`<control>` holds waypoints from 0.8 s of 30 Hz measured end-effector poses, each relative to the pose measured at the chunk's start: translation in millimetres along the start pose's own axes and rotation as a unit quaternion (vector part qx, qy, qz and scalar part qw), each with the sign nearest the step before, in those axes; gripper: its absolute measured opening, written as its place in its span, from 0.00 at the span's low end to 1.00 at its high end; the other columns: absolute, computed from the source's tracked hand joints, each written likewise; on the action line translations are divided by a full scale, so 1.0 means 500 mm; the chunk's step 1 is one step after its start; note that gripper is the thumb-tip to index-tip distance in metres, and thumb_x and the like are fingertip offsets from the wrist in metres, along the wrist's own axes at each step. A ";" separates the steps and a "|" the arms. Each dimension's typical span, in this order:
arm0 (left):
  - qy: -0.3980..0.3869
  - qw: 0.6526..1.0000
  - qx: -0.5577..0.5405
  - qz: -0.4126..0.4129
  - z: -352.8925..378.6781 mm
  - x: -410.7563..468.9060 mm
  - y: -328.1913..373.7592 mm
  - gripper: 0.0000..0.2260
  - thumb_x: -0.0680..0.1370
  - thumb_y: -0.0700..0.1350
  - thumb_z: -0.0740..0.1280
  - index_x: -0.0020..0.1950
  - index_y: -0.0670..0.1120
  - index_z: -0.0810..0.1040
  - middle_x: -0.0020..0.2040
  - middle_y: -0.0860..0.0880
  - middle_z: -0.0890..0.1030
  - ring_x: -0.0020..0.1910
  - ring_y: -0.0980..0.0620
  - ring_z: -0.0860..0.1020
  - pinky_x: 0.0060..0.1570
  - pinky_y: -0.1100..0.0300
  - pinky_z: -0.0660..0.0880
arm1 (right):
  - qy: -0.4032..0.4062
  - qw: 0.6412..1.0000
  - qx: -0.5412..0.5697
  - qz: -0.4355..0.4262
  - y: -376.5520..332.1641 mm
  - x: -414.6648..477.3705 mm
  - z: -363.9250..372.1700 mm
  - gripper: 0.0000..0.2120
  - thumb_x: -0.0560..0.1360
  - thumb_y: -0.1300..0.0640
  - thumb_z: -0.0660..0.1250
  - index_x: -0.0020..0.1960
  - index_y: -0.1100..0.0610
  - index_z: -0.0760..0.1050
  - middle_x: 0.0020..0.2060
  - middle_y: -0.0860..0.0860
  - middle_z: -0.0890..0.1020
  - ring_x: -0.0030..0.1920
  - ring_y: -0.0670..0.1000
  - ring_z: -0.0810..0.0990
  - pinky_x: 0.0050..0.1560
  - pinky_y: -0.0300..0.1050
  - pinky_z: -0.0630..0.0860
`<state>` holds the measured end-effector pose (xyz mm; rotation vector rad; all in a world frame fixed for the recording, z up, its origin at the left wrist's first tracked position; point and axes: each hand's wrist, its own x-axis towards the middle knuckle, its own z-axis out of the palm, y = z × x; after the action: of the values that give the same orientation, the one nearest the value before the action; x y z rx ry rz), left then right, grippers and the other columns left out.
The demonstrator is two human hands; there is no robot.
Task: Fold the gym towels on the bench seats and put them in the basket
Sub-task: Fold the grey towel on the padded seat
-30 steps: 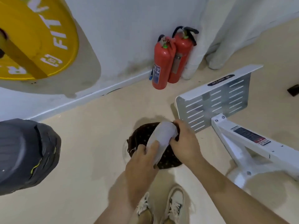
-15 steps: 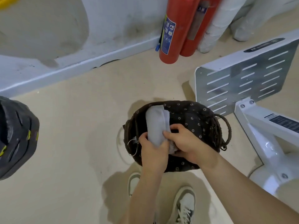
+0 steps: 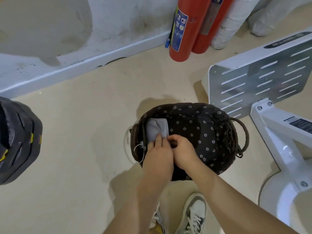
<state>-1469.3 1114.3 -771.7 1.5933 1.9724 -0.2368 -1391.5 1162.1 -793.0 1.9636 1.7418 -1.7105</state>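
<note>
A folded grey towel point(image 3: 156, 128) lies inside the dark woven basket point(image 3: 233, 137), against its left wall. The basket has a brown lining with small white flowers and stands on the floor in front of my feet. My left hand point(image 3: 158, 152) rests on the near end of the towel with its fingers laid over it. My right hand point(image 3: 183, 152) is right beside it, inside the basket, fingers curled at the towel's near right edge; whether it pinches the cloth is hidden.
A white machine frame with a slotted metal footplate point(image 3: 263, 78) stands close to the basket's right. Two red fire extinguishers point(image 3: 184, 31) stand at the wall behind. A dark padded gym part point(image 3: 16, 141) juts in at the left. My shoes point(image 3: 194, 215) are below.
The towel has gone from above the basket down into it, against the left side. Both hands followed it down, and my view has moved closer to the basket.
</note>
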 end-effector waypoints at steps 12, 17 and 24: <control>0.095 0.975 -0.106 0.171 -0.055 -0.045 -0.042 0.37 0.67 0.40 0.71 0.72 0.55 0.58 0.64 0.48 0.69 0.58 0.49 0.74 0.54 0.54 0.77 | -0.020 0.985 0.151 0.085 -0.052 -0.029 -0.069 0.10 0.75 0.57 0.65 0.55 0.50 0.68 0.43 0.52 0.79 0.38 0.48 0.77 0.32 0.41 0.72; 0.061 0.975 -0.197 0.086 -0.193 -0.012 -0.031 0.22 0.70 0.47 0.67 0.62 0.53 0.65 0.42 0.59 0.75 0.37 0.61 0.74 0.35 0.70 0.66 | -0.134 0.973 0.186 -0.003 -0.050 -0.076 -0.153 0.24 0.73 0.45 0.69 0.66 0.37 0.65 0.50 0.45 0.80 0.50 0.42 0.77 0.49 0.40 0.72; -0.020 0.997 0.012 0.078 -0.164 0.114 -0.036 0.21 0.72 0.45 0.65 0.64 0.45 0.69 0.50 0.46 0.79 0.50 0.45 0.77 0.49 0.55 0.74 | -0.002 0.999 -0.007 -0.050 -0.039 0.007 -0.029 0.11 0.71 0.51 0.71 0.51 0.51 0.74 0.42 0.47 0.82 0.45 0.48 0.81 0.49 0.47 0.79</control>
<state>-1519.4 1196.8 -739.8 1.7365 1.8108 -0.2289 -1396.1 1180.6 -777.8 1.8976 1.8765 -1.7243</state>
